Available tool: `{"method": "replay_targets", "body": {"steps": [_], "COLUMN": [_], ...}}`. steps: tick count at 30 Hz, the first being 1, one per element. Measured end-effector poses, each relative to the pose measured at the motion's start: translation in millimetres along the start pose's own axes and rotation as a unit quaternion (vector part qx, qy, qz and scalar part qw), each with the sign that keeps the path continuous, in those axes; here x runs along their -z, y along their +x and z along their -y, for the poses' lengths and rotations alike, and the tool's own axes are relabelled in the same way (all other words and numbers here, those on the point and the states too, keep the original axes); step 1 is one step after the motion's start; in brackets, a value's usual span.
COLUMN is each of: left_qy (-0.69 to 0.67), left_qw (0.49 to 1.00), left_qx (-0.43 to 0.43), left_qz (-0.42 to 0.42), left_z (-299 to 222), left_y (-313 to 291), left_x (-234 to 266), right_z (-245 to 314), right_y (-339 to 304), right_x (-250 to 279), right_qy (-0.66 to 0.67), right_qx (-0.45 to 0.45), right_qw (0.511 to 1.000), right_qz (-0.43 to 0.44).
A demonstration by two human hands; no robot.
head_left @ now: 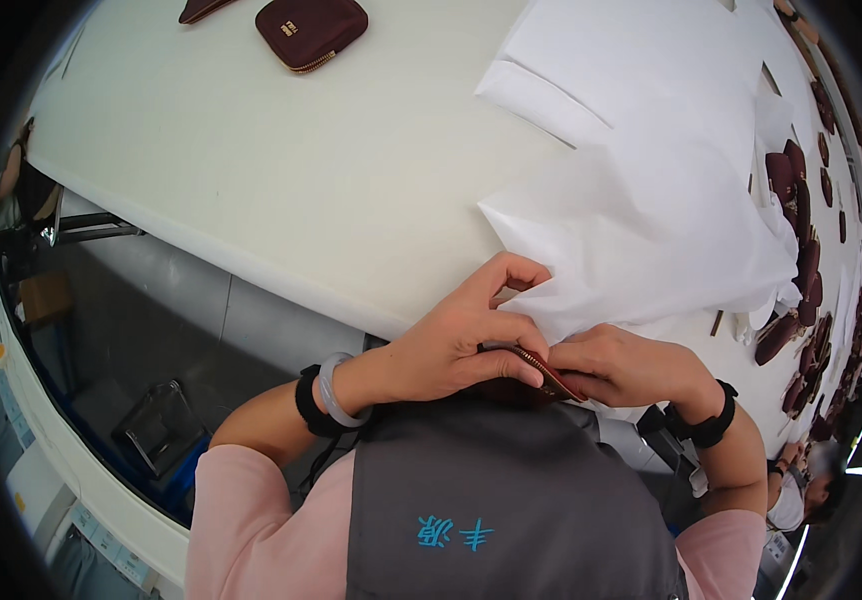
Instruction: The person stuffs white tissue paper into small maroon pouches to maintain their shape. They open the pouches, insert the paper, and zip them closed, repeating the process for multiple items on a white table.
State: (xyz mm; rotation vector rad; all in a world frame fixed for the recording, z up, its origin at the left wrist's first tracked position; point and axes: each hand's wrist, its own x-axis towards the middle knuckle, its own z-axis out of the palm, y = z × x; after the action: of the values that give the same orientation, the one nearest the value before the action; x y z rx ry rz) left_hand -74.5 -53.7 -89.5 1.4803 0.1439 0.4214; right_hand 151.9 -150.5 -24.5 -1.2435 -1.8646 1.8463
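Close to my apron, at the table's near edge, I hold a dark red zip pouch (558, 385) with a brass-coloured zipper along its opening. My left hand (481, 335) grips the pouch's edge between thumb and a finger, its index finger raised beside the white paper. The fingers of my right hand (626, 365) are closed at the pouch's opening, their tips partly hidden inside or behind it. Much of the pouch is covered by my hands. Beyond my hands, crumpled white sheets (641, 220) lie on the table.
A closed dark red pouch (311, 32) lies at the far left of the white table (281, 170), with part of another beside it. Many similar pouches (806, 265) are heaped along the right side. Another person (796, 495) sits at the right. A cardboard box (46, 298) is at the left.
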Motion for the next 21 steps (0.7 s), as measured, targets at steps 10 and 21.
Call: {"method": "replay_targets", "body": {"steps": [10, 21], "left_qy": [-0.147, -0.232], "left_qw": [0.985, 0.970], "left_qx": [0.090, 0.066], "left_qz": [0.006, 0.036], "left_z": [-1, 1], "left_y": [16, 17], "left_x": [9, 9], "right_z": [-10, 2], "right_y": [20, 24], "right_x": [11, 18], "right_qy": [0.053, -0.016], "right_qx": [-0.095, -0.156], "right_qw": [0.992, 0.974], "right_qz": [0.057, 0.164]}}
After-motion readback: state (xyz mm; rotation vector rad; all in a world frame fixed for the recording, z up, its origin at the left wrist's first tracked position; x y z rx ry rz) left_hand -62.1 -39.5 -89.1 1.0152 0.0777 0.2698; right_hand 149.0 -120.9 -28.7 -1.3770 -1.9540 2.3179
